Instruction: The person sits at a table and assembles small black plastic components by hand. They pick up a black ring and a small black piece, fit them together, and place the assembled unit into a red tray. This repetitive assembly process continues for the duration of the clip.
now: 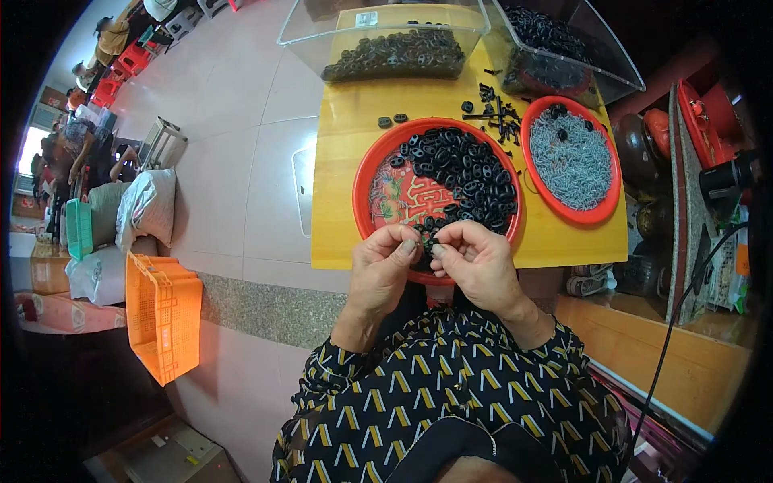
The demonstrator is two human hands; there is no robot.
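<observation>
Black on red tray (361, 193) — pinching a piece (427, 240) between left hand (380, 272) and right hand (485, 270), with ovals (486, 179) remaining toward two o'clock.

Printed characters (427, 199) inside the red tray (361, 189) of black parts (483, 173)

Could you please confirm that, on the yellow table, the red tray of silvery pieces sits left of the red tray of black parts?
Not quite: the head view shows the red tray of silvery pieces right of the red tray of black parts on the yellow table.
</observation>
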